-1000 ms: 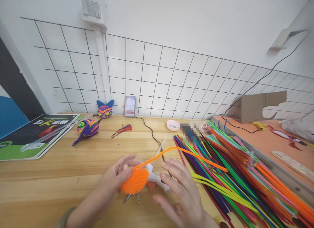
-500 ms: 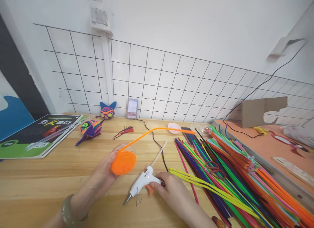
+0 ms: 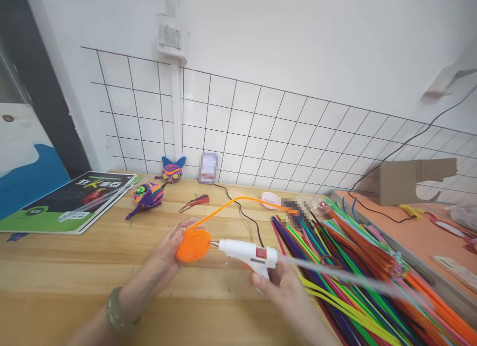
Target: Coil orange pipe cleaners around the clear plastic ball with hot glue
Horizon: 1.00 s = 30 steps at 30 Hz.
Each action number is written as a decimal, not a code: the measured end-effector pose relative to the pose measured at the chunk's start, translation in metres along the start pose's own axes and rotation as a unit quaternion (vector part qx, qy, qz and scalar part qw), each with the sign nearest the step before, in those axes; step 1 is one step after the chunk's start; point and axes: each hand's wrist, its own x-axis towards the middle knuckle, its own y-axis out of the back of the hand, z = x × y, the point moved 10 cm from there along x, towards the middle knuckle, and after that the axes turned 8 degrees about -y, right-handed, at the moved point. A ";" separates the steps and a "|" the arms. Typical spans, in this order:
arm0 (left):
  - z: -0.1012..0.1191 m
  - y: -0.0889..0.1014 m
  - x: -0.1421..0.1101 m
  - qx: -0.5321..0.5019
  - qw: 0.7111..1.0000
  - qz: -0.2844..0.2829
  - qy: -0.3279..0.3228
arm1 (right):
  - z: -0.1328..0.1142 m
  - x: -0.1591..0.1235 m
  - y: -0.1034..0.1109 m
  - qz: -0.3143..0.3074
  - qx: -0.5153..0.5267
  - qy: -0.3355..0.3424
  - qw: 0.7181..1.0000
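Observation:
My left hand (image 3: 168,250) is closed round an orange spiral disc (image 3: 193,245) wound from a pipe cleaner. Its loose orange tail (image 3: 238,202) arches up and to the right above the table. My right hand (image 3: 278,284) grips the handle of a white hot glue gun (image 3: 249,253). The gun is level, and its metal nozzle touches the disc's right edge. A clear glue stick sticks out of the gun's back, blurred, towards the right.
A big heap of coloured pipe cleaners (image 3: 357,266) covers the right of the wooden table (image 3: 67,281). Two striped pipe-cleaner figures (image 3: 149,194) and a book (image 3: 70,202) lie at the back left. A black cable (image 3: 246,216) runs across the middle. A wire grid lines the wall.
My right hand has picked the glue gun up off the table and turned its nozzle to the orange disc. The left hand with the disc has barely moved.

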 end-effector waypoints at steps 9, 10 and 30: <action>0.001 0.009 0.001 0.031 0.999 0.022 -0.015 | 0.001 -0.017 0.012 0.057 0.074 -0.014 0.995; 0.001 0.009 0.001 0.034 0.999 0.020 -0.013 | 0.000 -0.017 0.014 0.070 0.075 -0.012 0.995; -0.011 -0.005 -0.004 0.101 0.994 -0.024 -0.042 | -0.025 -0.022 0.010 0.071 -0.132 0.116 0.982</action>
